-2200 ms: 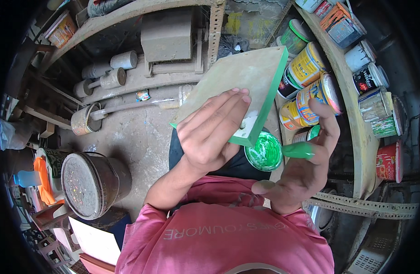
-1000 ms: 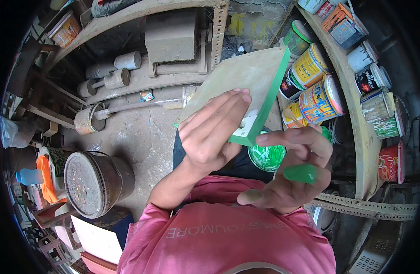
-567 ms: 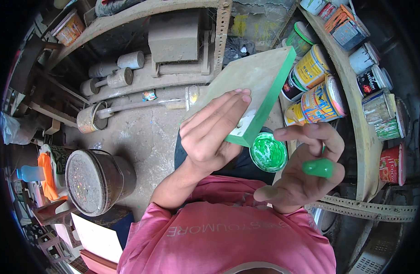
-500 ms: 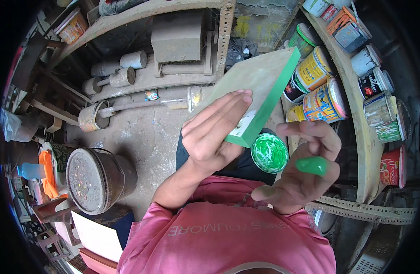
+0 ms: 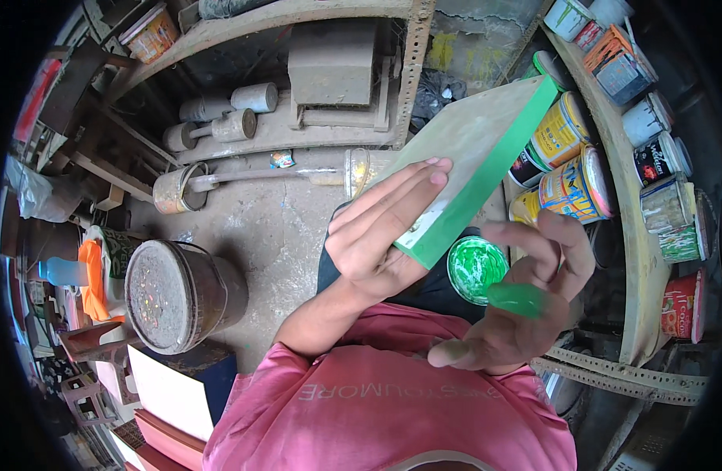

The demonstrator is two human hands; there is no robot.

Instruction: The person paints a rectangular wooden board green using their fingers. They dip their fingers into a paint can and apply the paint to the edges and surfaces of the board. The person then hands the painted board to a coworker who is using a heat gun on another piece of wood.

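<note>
Dusty concrete floor [image 5: 259, 228] lies below, with a round metal drum [image 5: 176, 294] at the person's left and shelves of paint cans [image 5: 569, 184] curving along the right. The left hand [image 5: 384, 231] lies flat, fingers spread, on a grey board [image 5: 463, 149] with a green-painted edge, steadying it at a tilt. Just under that edge sits an open can of green paint [image 5: 476, 269]. The right hand [image 5: 526, 306] hovers beside the can, loosely curled, one fingertip coated in green paint.
</note>
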